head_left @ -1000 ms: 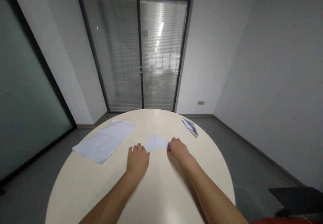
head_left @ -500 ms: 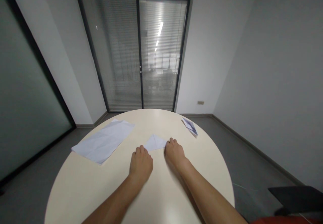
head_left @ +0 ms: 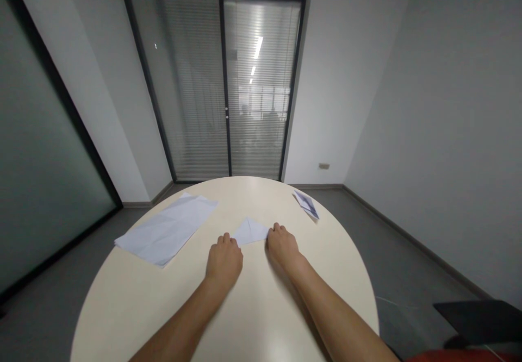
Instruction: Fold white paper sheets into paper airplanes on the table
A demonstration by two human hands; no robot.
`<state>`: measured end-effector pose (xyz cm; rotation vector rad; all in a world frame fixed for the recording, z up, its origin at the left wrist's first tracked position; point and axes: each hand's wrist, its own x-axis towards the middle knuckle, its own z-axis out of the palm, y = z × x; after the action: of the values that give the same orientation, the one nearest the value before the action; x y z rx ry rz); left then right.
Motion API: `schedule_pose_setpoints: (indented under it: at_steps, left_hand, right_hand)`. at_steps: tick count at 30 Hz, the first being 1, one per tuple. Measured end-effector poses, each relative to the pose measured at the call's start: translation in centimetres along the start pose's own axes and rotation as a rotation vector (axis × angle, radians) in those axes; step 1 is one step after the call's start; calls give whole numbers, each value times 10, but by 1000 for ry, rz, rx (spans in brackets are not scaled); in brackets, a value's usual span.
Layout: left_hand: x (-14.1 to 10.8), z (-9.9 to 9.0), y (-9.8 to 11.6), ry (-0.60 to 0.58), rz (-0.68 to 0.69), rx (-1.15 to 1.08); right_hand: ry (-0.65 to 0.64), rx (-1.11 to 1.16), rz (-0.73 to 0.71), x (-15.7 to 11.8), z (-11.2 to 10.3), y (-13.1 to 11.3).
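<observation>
A small white sheet of paper folded into a triangle [head_left: 249,231] lies flat on the table, its point facing away from me and a crease down its middle. My right hand [head_left: 282,244] is closed at the triangle's right corner, which its fingers cover. At the left corner, my left hand [head_left: 224,257] rests with curled fingers on or right beside the paper; its fingertips are hidden under the hand, so I cannot see whether they pinch the edge.
Several white sheets [head_left: 169,230] lie loosely stacked on the left of the round cream table [head_left: 244,188]. A folded paper piece with dark print [head_left: 306,205] sits near the right rim. A black chair part [head_left: 481,318] stands at the lower right, off the table.
My left hand has shifted slightly left along the table. The right hand and the folded paper have stayed in place.
</observation>
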<state>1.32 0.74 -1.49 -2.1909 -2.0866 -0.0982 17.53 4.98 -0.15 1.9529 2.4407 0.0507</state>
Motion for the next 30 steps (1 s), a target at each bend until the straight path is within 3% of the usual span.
schedule_pose_setpoints:
  at_steps: [14, 30]
  left_hand:
    - [7, 6, -13, 1, 121, 13]
    - [6, -12, -9, -81, 41, 4]
  right_hand:
    - [43, 9, -18, 4, 4, 9]
    - [19, 60, -21, -1, -5, 7]
